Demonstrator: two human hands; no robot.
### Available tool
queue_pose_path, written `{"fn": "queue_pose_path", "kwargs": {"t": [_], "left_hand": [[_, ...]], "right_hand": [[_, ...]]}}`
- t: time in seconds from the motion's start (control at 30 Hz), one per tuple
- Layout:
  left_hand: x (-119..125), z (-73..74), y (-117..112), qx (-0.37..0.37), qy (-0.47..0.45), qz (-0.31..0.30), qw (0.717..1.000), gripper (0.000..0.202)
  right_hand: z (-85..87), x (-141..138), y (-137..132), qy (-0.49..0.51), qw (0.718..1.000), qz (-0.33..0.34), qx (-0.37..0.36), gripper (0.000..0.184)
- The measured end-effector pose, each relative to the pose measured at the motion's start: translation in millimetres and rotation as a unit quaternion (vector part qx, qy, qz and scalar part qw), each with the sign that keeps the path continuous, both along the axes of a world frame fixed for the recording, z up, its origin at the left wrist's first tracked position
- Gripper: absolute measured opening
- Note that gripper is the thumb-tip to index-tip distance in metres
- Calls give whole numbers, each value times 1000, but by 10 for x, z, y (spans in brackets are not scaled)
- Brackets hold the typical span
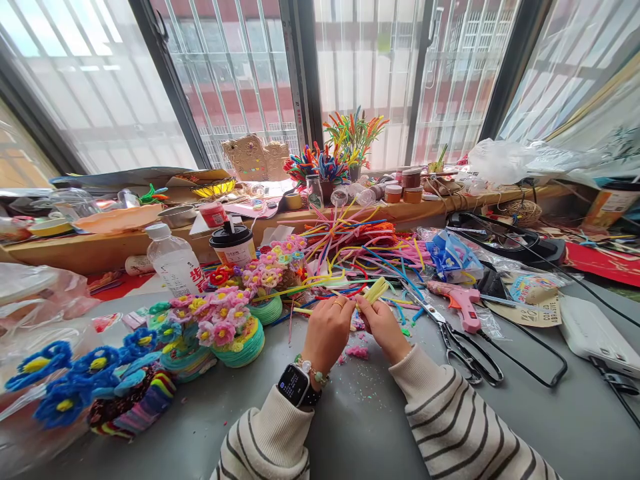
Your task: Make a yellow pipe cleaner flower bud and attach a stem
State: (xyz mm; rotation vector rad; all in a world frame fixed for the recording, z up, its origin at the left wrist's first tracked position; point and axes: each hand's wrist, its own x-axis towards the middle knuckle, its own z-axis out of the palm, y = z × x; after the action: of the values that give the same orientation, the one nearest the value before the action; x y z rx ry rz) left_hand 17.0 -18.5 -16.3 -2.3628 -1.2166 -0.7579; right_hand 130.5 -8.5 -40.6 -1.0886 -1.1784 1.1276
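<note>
Two striped sleeves [450, 427] fill the bottom of the frame, the left wrist wearing a smartwatch [294, 385] and a bead bracelet. Just above them, at centre, the left hand [327, 328] and right hand [383, 325] are closed together around a small bundle of pale yellow pipe cleaners [375, 291], whose free ends stick up and to the right from between the fingertips. Both hands pinch it near its lower end; exactly how the fingers wrap it is hidden.

The bundle looks very light and fuzzy, soft on the outside with a thin wire core, so it likely bends easily and keeps its bend. Holding it near the base, as here, seems the steadiest place.

Pink fluff scraps [357, 351] lie on the grey table [360, 427] below the hands. Scissors [463, 347] and a pink glue gun [463, 305] sit to the right, finished pipe-cleaner flower baskets [227, 327] to the left, a loose heap of coloured pipe cleaners [350, 247] behind.
</note>
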Motion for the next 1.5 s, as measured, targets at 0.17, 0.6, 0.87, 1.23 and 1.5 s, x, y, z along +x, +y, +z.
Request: {"fn": "queue_pose_path", "kwargs": {"t": [0.17,0.6,0.87,1.23,1.5], "left_hand": [[-17,6,0,-102,-85,-4,991,19],[-105,58,52,-330,-287,-95,894,14],[-68,60,-12,-252,-210,-67,942,17],[-108,110,-14,-204,-149,-47,966,16],[-165,98,16,-183,-72,-11,980,20]], "right_hand": [[-30,13,13,-74,997,-10,28,40],[-18,69,2,-194,974,-24,113,40],[13,87,-3,-179,980,-29,87,44],[29,85,10,-145,986,14,78,45],[31,80,-5,-221,971,5,94,45]]}}
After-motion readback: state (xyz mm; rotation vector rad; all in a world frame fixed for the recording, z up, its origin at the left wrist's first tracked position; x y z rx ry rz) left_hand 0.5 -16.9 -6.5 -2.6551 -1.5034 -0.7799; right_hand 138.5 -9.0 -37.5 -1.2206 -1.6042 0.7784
